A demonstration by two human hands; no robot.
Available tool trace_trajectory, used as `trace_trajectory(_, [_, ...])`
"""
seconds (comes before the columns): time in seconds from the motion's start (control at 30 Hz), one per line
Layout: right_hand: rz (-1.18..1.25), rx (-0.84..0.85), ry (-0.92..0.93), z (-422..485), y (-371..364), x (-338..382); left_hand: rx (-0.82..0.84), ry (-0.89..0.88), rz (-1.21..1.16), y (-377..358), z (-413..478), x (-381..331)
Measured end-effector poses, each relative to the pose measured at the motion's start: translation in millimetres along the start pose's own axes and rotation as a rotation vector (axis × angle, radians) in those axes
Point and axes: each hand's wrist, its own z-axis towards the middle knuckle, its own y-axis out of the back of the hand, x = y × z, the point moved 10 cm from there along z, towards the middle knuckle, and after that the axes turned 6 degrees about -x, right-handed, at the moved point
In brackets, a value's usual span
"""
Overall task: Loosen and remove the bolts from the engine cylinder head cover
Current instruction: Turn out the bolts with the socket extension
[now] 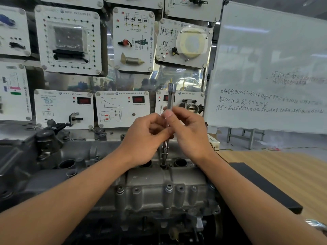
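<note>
The left hand (146, 137) and right hand (189, 131) both pinched an upright extension bar (170, 98), fingers curled round its shaft. Its lower end stood in a recess at the far edge of the cylinder head cover (150, 181), just left of an open round well (180, 162), dark inside. Bolts (169, 188) sat in bosses along the near edge.

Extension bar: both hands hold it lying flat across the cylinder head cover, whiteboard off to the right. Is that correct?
Not flat. The head view shows the extension bar standing upright, its lower end down on the cylinder head cover. The left hand and right hand both hold it, whiteboard off to the right.
</note>
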Motion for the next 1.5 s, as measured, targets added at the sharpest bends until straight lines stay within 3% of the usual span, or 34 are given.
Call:
trace_trajectory(0.1, [0.008,-0.073,0.01,-2,8,2,-0.05,-0.011,0.025,5,0,0])
trace_trajectory(0.4, [0.046,-0.05,0.03,-3,5,5,-0.071,-0.02,0.084,7,-2,-2])
trace_trajectory(0.6, [-0.019,0.001,0.041,-2,2,1,0.057,0.081,-0.05,-6,-5,0])
trace_trajectory(0.73, [0.048,0.036,-0.016,-4,-2,-1,0.051,0.137,-0.13,-2,-7,3])
trace_trajectory(0.87, [0.075,0.044,-0.033,-5,-2,0,0.08,0.094,-0.033,-4,-10,-2])
trace_trajectory(0.97, [0.04,0.035,0.044,-7,-1,11,0.041,0.045,0.01,-2,-10,-7])
trace_trajectory(1.13, [0.039,-0.057,0.007,-6,8,7,-0.027,-0.027,0.13,1,-4,-11])
trace_trajectory(1.37, [0.031,-0.084,-0.007,-4,9,1,-0.013,-0.015,0.141,1,-4,-9])
trace_trajectory(1.5, [0.034,-0.004,0.01,-4,4,3,-0.005,0.092,0.036,4,-5,0])
